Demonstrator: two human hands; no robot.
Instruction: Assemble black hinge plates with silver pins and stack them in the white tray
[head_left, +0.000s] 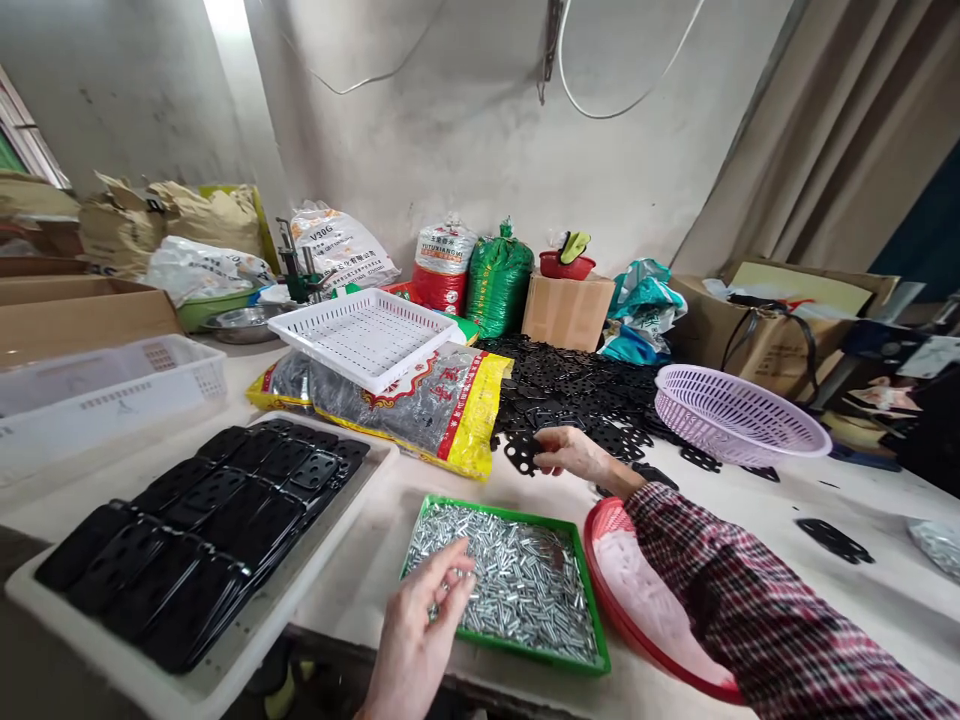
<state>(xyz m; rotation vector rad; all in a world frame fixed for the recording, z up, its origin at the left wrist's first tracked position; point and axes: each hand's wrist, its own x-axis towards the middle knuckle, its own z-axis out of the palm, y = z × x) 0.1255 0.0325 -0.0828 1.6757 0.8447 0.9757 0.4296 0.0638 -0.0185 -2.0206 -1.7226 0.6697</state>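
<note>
My left hand (420, 625) hovers over the near left corner of a green tray (592, 640) full of small silver metal pins, its fingers pinched together on something too small to make out. My right hand (570, 452), in a plaid sleeve, reaches forward to a heap of black perforated plates (585, 395) and grips one black plate (521, 455) at the heap's near edge. A white tray (187, 690) at the left holds rows of stacked black plates.
A lilac basket (739, 415) stands right of the heap, and a red basket (637, 610) lies under my right forearm. A white slotted tray (360, 340) rests on a yellow and red sack (450, 410). Bags, cardboard boxes and a white crate (112, 390) line the back and left.
</note>
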